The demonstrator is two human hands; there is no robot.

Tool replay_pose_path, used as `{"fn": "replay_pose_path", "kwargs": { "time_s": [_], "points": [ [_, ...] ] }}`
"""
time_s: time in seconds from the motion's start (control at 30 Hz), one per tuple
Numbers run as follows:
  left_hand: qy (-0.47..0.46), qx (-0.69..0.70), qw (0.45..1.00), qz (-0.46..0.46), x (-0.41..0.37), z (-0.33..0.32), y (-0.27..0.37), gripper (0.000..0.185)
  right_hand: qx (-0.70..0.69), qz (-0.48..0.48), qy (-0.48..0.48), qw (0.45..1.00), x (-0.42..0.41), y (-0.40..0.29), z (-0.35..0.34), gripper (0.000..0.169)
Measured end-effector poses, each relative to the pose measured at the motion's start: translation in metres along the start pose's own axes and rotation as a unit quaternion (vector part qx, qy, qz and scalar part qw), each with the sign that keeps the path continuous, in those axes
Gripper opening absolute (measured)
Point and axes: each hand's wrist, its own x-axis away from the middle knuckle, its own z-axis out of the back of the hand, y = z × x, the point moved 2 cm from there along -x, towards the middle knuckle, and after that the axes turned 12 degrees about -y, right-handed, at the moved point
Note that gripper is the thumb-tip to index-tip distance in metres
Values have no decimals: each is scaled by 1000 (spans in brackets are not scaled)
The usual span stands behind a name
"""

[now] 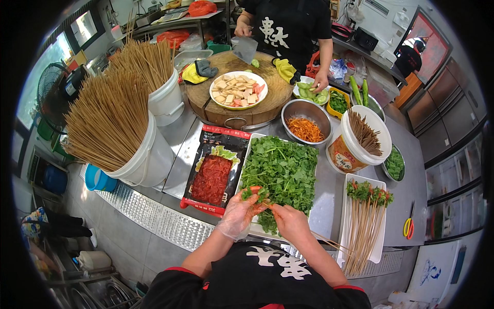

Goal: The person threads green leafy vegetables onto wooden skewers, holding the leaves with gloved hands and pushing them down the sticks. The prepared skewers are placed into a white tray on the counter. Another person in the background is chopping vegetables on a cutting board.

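Observation:
My left hand (239, 211), in a clear plastic glove, holds a small bunch of cilantro (252, 193) with a bit of red at its top. Wooden skewers (328, 241) run from my right hand (289, 224), whose fingers pinch them close beside the bunch. Both hands are over the near edge of a white tray heaped with cilantro (281, 166). Left of it lies an opened black and red packet with a slab of red meat (212, 179). At the right, a narrow white tray (380, 231) holds several skewers tipped with greens and red pieces (370, 193).
Buckets of wooden skewers (112, 119) stand left. Beyond are a round chopping block (197, 92), a plate of sliced pieces (239, 90) and a bowl of shredded carrot (305, 129). A skewer tub (347, 154) and scissors (409, 228) are right. A co-worker (289, 27) holds a cleaver opposite.

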Motion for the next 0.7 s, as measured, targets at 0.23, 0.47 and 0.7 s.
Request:
{"fn": "replay_pose_path", "kwargs": {
  "time_s": [0.23, 0.47, 0.7],
  "points": [
    [-16, 29, 999, 5, 1, 1, 1, 27, -53, 15, 27, 998, 0, 0, -3, 23],
    [0, 106, 994, 21, 3, 11, -6, 25, -108, 24, 46, 993, 0, -2, -6, 24],
    [23, 39, 999, -8, 3, 0, -8, 27, -103, 16, 58, 993, -3, -1, -11, 23]
  ]
}}
